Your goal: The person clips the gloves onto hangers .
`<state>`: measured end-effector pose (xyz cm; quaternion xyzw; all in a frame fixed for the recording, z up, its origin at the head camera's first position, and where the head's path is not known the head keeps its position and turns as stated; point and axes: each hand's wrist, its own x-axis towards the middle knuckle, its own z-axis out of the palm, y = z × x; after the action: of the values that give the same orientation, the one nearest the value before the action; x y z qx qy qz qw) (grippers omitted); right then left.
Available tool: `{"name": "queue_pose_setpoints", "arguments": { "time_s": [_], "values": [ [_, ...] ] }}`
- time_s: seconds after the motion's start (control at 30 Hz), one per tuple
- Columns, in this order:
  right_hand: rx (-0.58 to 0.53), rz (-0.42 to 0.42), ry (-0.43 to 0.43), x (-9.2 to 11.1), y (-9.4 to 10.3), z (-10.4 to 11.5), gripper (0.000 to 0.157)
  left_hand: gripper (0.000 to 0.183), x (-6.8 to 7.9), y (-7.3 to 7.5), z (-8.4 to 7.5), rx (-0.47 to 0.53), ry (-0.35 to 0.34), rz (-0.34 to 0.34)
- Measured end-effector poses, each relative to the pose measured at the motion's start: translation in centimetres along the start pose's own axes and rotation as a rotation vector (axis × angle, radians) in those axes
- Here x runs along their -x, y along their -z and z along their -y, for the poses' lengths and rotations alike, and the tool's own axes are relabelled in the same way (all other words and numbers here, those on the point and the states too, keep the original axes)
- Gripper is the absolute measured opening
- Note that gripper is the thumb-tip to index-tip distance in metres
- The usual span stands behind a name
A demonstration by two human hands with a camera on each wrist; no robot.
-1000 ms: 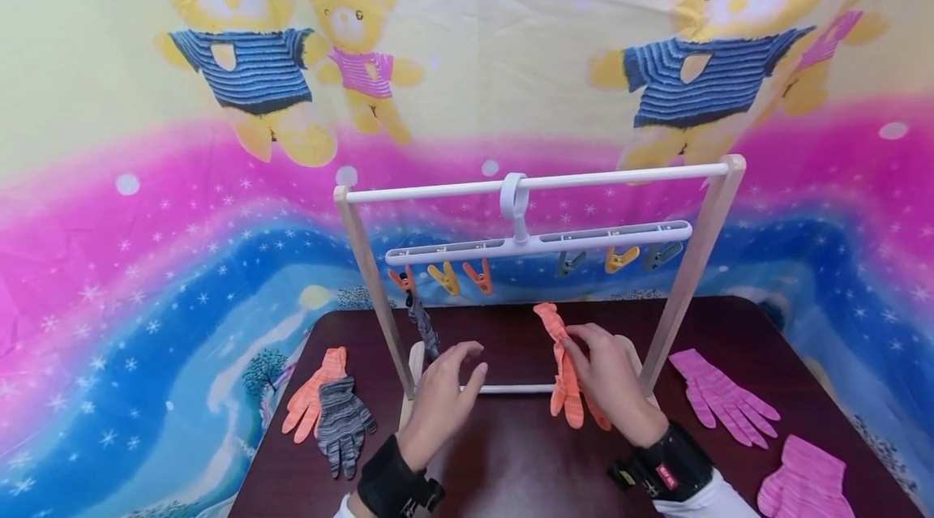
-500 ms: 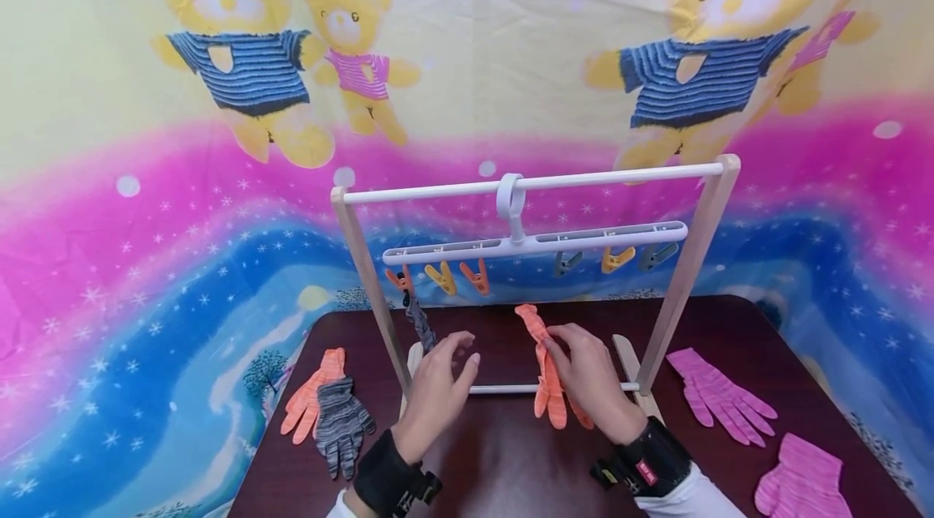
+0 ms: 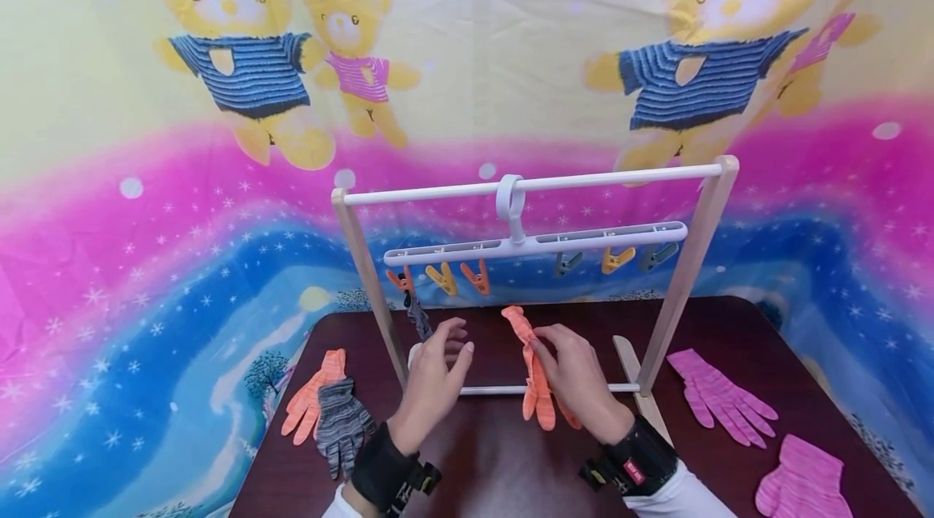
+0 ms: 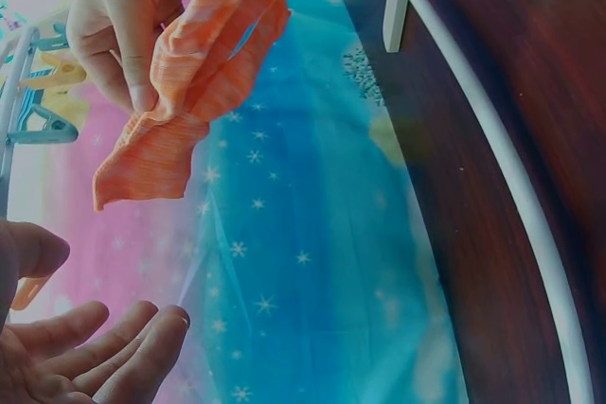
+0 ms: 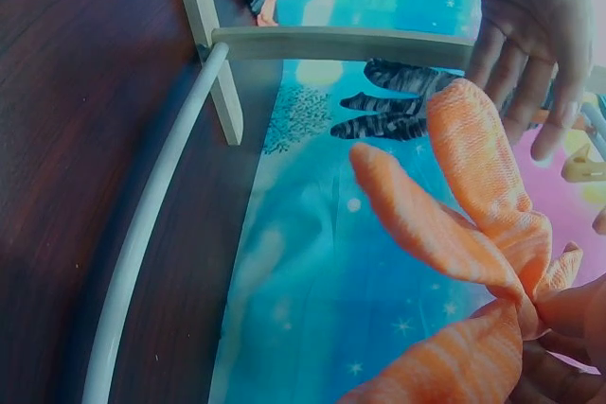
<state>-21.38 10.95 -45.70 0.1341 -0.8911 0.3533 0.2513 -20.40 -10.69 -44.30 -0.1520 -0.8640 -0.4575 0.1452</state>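
Note:
My right hand [image 3: 580, 376] pinches an orange knitted glove [image 3: 536, 372] near its cuff, below the hanger; its fingers dangle down. In the left wrist view the orange glove [image 4: 204, 73] is bunched at the pinch. My left hand [image 3: 432, 376] is apart from it, fingers loosely bent, holding nothing. Left of the right hand's glove, a dark grey glove [image 3: 417, 317] hangs from an orange clothespin [image 3: 400, 281] at the hanger's left end. The white hanger [image 3: 536, 243] carries several more clothespins, among them a yellow clothespin [image 3: 442, 279] and an orange clothespin [image 3: 476, 277].
A wooden frame with a white top bar [image 3: 430, 193] holds the hanger over the dark table [image 3: 496, 469]. At left lie an orange glove [image 3: 314, 396] and a grey striped glove [image 3: 341, 425]. At right lie two pink gloves, one flat glove [image 3: 722, 398] and one folded glove [image 3: 803, 477].
My right hand has moved left with the orange glove, toward my left hand. My left hand has shifted slightly left and up.

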Motion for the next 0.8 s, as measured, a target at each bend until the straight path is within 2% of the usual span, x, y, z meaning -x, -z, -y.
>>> {"name": "queue_pose_setpoints", "arguments": {
  "time_s": [0.4,0.6,0.8],
  "values": [
    [-0.021,0.028,-0.012,-0.1,-0.7,1.3,0.015,0.046,-0.7,0.4,0.0,0.020,0.033,-0.036],
    [-0.011,0.043,-0.014,-0.1,-1.0,1.5,0.014,0.056,-1.2,0.8,0.0,0.032,0.048,-0.047],
    [-0.014,0.039,-0.009,-0.1,-1.2,1.4,0.013,0.069,-1.5,1.0,0.0,0.023,0.014,-0.043]
  ]
}}
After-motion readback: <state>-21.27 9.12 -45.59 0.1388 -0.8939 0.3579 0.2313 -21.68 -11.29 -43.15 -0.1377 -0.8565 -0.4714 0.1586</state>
